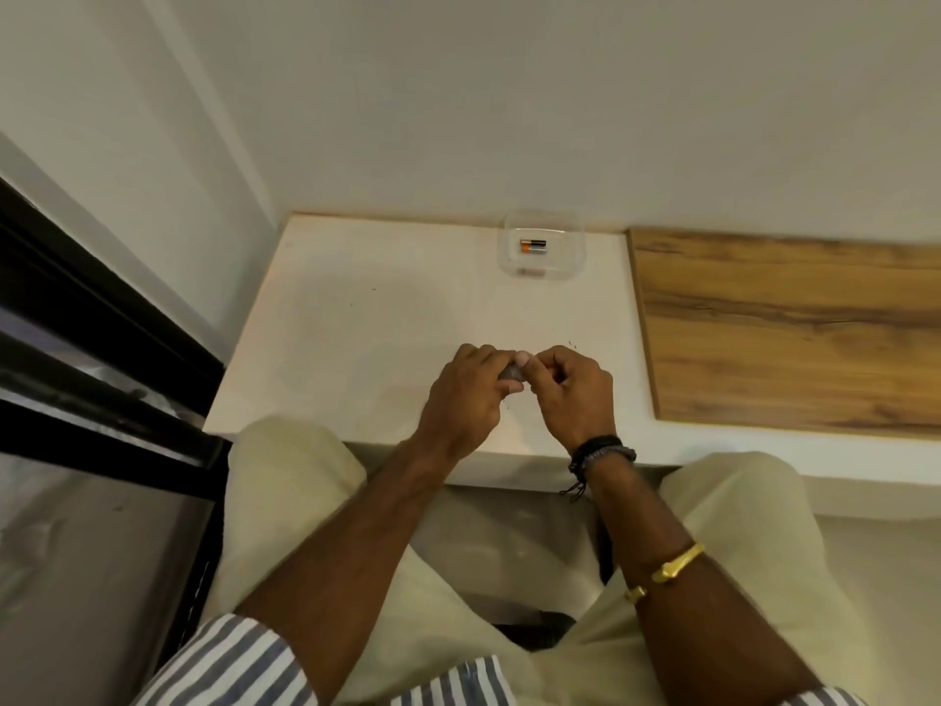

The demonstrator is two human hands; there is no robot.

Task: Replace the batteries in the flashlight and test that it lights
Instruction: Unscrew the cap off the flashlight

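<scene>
A small dark grey flashlight (pixel 511 373) is almost hidden inside my left hand (pixel 466 394), which is wrapped around it above the white table (pixel 356 318). My right hand (pixel 570 394) pinches at the flashlight's exposed end with thumb and fingertips; the two hands touch there. At the back of the table stands a clear plastic container (pixel 542 244) holding orange-and-black batteries (pixel 532 246), lying side by side. What my right fingertips hold, if anything besides the flashlight's end, is hidden.
A wood-grain panel (pixel 794 328) covers the table's right part. A white wall rises right behind the table. A dark window frame (pixel 102 338) runs along the left. My knees in pale trousers sit under the table's front edge.
</scene>
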